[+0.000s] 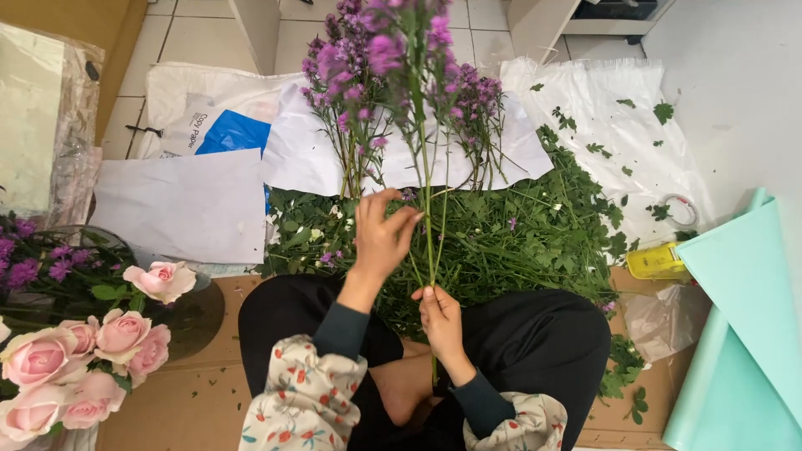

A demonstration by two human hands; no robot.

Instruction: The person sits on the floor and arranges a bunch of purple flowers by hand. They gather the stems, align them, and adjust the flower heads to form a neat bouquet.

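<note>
Stems (430,242) upright, purple blooms up, right hand (440,321) grip clenched low, left hand (380,238) plucking

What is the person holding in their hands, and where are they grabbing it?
The right hand grips the purple flower stems low down, near their cut ends. The left hand pinches the same stems higher up, among the leaves.
</note>
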